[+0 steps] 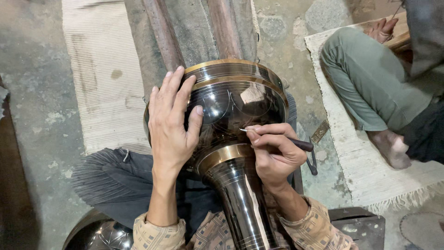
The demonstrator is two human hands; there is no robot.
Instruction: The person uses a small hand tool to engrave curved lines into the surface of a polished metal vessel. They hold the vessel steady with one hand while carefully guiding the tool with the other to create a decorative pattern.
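- head view: left hand [172, 124] lies flat, fingers spread, on the bowl of a black vase [233, 104], apparently to steady it
- vase lies across the lap, neck toward the body; glossy dark metal, brass bands
- right hand [274, 155] pinched shut around a thin engraving tool [277, 137], tip touching the bowl (scratched arcs show)
- co-worker's green-trousered leg [365, 78] on a woven mat [370, 176], right

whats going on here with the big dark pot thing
A person sits on the floor with a large glossy black vase with brass bands across their lap. Their left hand lies flat on its bowl, steadying it. Their right hand holds a thin pointed tool, tip against the dark surface, where curved lines show. Another person sits on a mat nearby.
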